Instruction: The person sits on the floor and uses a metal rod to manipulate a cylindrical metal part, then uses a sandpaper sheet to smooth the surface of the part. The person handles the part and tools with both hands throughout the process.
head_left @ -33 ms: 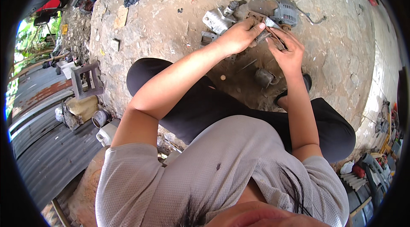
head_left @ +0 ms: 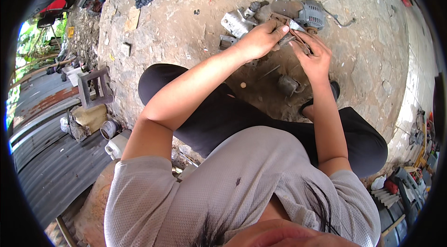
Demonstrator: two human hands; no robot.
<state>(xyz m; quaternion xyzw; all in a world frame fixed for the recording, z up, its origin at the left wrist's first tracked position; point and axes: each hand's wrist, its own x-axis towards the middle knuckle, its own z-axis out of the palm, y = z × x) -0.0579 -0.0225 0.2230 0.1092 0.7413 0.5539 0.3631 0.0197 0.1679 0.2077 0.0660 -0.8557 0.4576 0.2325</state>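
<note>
A: What do the hands have?
B: The left hand (head_left: 263,40) and right hand (head_left: 315,58) share a small metal piece (head_left: 296,25), held just above the floor (head_left: 186,28), out beyond the crossed legs. The left grip is closed on its near side, thumb on top; the right grip pinches it between thumb and fingers.
A: Anything in the way?
B: The fingers hide much of it. Right behind sits a grey vented motor (head_left: 311,14), its cable (head_left: 342,20) trailing off to the right. A silvery casting (head_left: 236,23) lies just left, partly behind the left hand.
A: And nearer the body?
B: A rounded metal part (head_left: 288,85) and a thin rod (head_left: 268,72) on the floor, between hands and legs.
A: Farther off?
B: A hollow block (head_left: 84,92) and corrugated sheets (head_left: 56,186) at left, well apart.
</note>
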